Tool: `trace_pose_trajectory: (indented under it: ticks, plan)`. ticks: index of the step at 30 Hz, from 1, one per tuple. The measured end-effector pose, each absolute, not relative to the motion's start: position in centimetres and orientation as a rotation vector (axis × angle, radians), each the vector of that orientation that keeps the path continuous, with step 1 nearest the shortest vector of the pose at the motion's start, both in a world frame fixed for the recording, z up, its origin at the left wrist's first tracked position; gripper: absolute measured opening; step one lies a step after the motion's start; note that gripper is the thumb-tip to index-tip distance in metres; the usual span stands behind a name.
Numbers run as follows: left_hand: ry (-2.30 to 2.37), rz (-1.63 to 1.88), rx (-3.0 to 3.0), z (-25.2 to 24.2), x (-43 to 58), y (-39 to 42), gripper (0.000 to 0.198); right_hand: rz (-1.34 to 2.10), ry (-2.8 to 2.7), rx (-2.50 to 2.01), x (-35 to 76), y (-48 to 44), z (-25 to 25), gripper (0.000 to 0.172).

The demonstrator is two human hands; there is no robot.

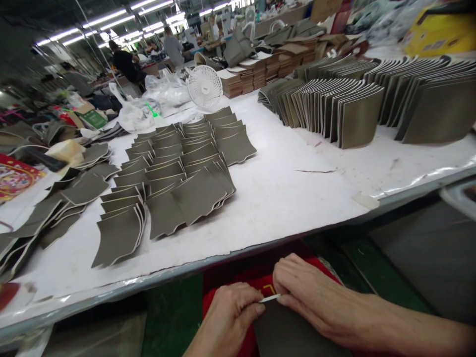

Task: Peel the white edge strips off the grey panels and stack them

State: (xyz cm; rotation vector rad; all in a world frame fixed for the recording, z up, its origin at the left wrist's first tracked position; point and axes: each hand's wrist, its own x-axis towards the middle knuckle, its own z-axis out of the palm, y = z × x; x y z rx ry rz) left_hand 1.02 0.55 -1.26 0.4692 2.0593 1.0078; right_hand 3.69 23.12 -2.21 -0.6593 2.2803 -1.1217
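While the left hand and right hand hold a grey panel at five o'clock, fingers pinching its pale edge, upright panels line the counter at two o'clock.

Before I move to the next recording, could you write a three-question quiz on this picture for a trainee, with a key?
1. True or false: the bare left hand and the bare right hand both hold a pale-edged, dark olive-grey sheet.

2. Where is the round white plastic fan?
A) Beyond the overlapping, flat olive-grey panels
B) In the right hand
C) Beneath the table

3. Fill in: on the white-covered tabletop, the upright rows of curved olive-grey pieces stand toward the ____ side of the picture.

Key: 1. True; 2. A; 3. right
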Motion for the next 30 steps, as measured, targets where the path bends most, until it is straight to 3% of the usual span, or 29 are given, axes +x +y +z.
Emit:
trace_pose_trajectory:
  ticks: [8, 17, 21, 27, 30]
  plan:
    - [2.109, 0.975, 0.471, -1.2, 1.1, 2.1, 0.018, -1.177, 2.325, -0.708, 3.9, 23.3, -2.5, 0.012]
    - [2.122, 0.950, 0.653, -2.4, 1.3, 2.6, 0.034, -1.319, 2.319, -0.669, 3.8, 24.5, -3.4, 0.006]
    - [2.125, 0.905, 0.686, -2.7, 1.1, 2.0, 0.036, -1.216, 2.335, -0.823, 3.3, 25.4, -3.3, 0.023]
    - [2.127, 0.877, 0.694, -3.3, 1.1, 0.7, 0.044, -1.100, 2.409, -0.910, 3.3, 28.1, -3.4, 0.024]
    - [2.140, 0.822, 0.677, -2.9, 1.0, 1.7, 0.043, -1.097, 2.470, -0.990, 3.3, 28.4, -4.0, 0.039]
